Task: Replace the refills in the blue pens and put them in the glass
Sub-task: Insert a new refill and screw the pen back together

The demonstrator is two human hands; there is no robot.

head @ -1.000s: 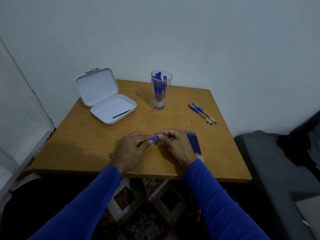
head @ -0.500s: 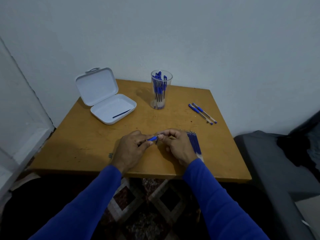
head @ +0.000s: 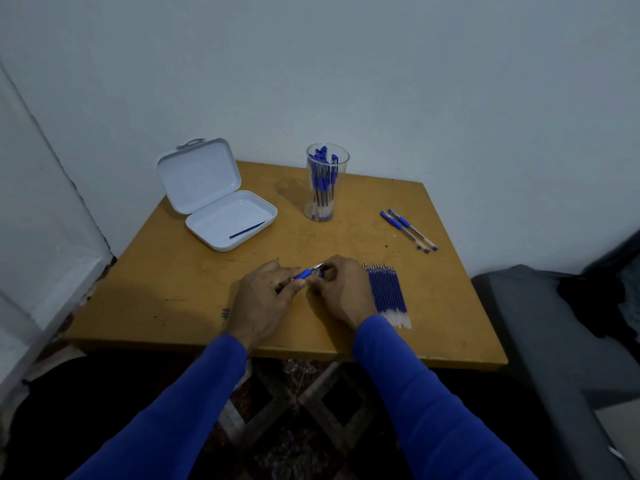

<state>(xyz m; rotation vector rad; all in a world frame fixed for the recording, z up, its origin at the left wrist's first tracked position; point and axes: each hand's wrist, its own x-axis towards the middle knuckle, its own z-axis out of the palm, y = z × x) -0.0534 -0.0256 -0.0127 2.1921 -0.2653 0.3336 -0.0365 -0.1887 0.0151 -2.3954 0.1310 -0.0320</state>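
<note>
**Blue pen pinched between both hands above the worktop**

Head view: a slim blue-gripped plastic pen with a clear barrel (head: pixel 306 273) is held between the two hands, just above the front middle of the yellow-brown wooden worktop (head: pixel 194 282). The left hand (head: pixel 263 299) is curled round the barrel, with the thumb and fingers pinching the blue grip section. The right hand (head: pixel 341 289) is curled at the pointed metal tip end, which it appears to pinch; whether the tip is being turned cannot be told. The pen is judged to be light, stiff and rather smooth, so the rubbery blue grip is the surest place to hold it, while the small tip piece is judged easy to drop.

Just beside the right hand, on its outer side, lies a flat row of thin blue refills with clear ends (head: pixel 386 294). They are judged light and slightly flexible, best lifted singly at mid-length. Two more blue pens (head: pixel 408 230) lie well apart to the right rear. The tall clear glass (head: pixel 327 181), already holding several blue pens, stands at the rear centre. An open white plastic hinged case (head: pixel 214 195) sits at the left rear with one thin dark refill (head: pixel 247 229) in its tray.
</note>
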